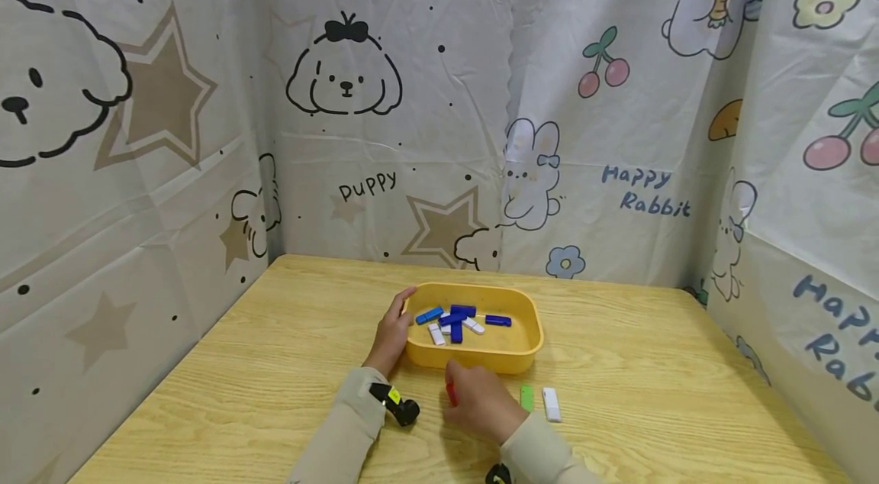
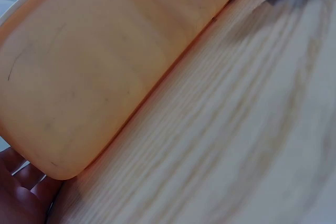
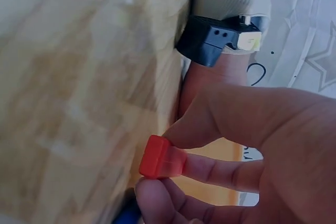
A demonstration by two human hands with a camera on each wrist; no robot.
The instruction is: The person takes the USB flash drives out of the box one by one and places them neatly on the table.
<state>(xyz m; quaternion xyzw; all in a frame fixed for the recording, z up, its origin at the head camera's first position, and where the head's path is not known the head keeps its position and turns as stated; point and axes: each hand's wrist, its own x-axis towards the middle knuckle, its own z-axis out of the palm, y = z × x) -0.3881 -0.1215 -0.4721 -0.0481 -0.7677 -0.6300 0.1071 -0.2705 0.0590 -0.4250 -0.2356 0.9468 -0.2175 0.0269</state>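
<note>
The left hand (image 1: 393, 331) is holding the left end of the yellow tray (image 1: 525, 350), thumb over the rim and fingers (image 2: 23, 195) curling round its outer wall, steadying it near the middle of the desk (image 1: 275, 362). Inside the tray a heap of blue and white pieces (image 1: 456, 320) is lying loosely crossed.

Just in front of the tray's near wall, the right hand (image 1: 481, 401) is pinching a small red piece (image 3: 161, 158) between thumb and curled fingers (image 3: 220, 169), just above the desk. It appears to be hard plastic, light and stiff, likely smooth enough to slip; gripping across its flat sides near the end looks safest.

To the right of that hand, a green piece (image 1: 526, 397) and a white piece (image 1: 552, 404) are lying side by side on the desk, toward its near edge.
</note>
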